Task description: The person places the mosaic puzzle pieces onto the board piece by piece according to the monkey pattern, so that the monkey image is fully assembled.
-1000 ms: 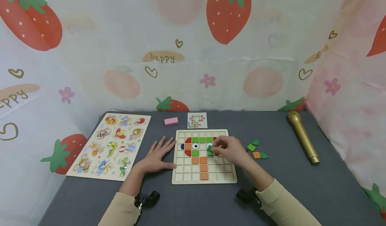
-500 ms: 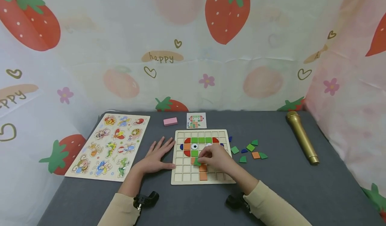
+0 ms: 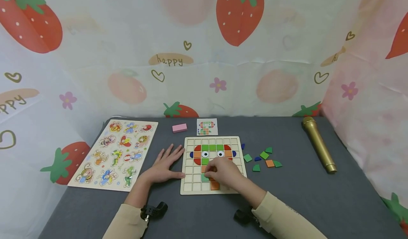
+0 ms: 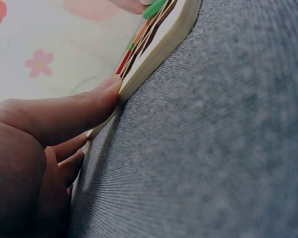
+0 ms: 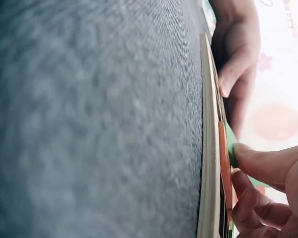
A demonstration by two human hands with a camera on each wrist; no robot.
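A wooden grid board [image 3: 188,187] lies on the grey cloth, with red, green, orange and blue tiles and two eye tiles set in its cells. My right hand [image 3: 224,171] pinches a green tile [image 3: 204,177] between thumb and fingers, over the lower middle cells, left of an orange column. In the right wrist view the green tile [image 5: 231,144] stands tilted at the board's surface beside an orange tile [image 5: 224,153]. My left hand [image 3: 164,166] is spread flat on the cloth, its thumb and fingertips at the board's left edge; the left wrist view shows the thumb [image 4: 89,104] against the rim.
Loose green, blue and orange tiles [image 3: 264,155] lie right of the board. Behind it are a small pattern card [image 3: 207,127] and a pink block [image 3: 179,128]. A picture puzzle board [image 3: 111,154] is at left, a gold microphone [image 3: 318,145] at right.
My right hand has carried the green tile left and down across the board, from beside the right eye tile to the lower middle cells. My left hand has stayed in place.
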